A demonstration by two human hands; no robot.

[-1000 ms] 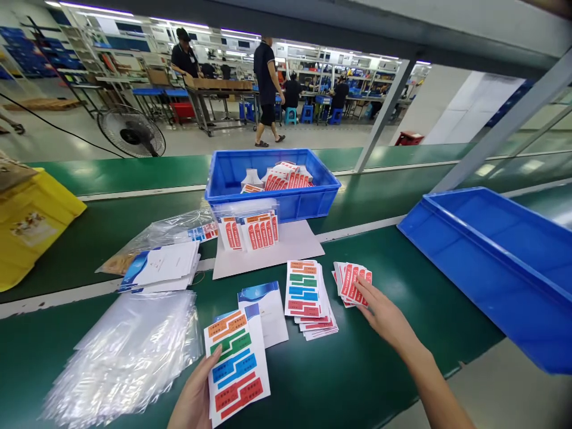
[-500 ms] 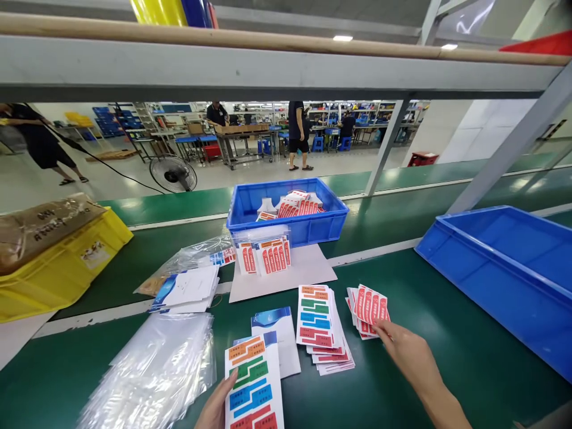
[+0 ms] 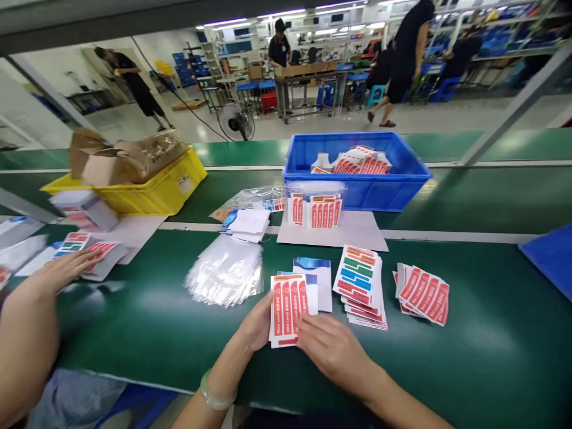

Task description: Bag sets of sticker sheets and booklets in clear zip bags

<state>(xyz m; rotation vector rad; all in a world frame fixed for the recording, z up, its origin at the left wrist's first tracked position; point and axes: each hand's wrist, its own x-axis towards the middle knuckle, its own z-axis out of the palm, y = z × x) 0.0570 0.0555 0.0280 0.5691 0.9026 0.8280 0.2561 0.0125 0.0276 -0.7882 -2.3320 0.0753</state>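
Note:
My left hand [image 3: 255, 326] and my right hand [image 3: 331, 348] hold a small stack of cards with a red label sheet [image 3: 288, 307] on top, flat on the green belt [image 3: 147, 322]. Both hands' fingers are closed on its edges. Just beyond lies a white and blue booklet [image 3: 313, 275]. To the right sit a stack of multicoloured label sheets [image 3: 360, 281] and a fanned pile of red label sheets [image 3: 422, 293]. A stack of clear plastic bags [image 3: 226, 274] lies to the left.
A blue crate [image 3: 357, 179] of red labels stands behind, with bagged label packs [image 3: 315, 208] against it. A yellow crate [image 3: 147, 185] with brown parcels is at the left. A co-worker's hand [image 3: 62, 271] rests on labels at far left. A blue tray corner [image 3: 552, 259] is at right.
My right hand left the red pile with one red sheet and laid it on the stack in my left hand. The view swung left and down, bringing the co-worker's arm into sight.

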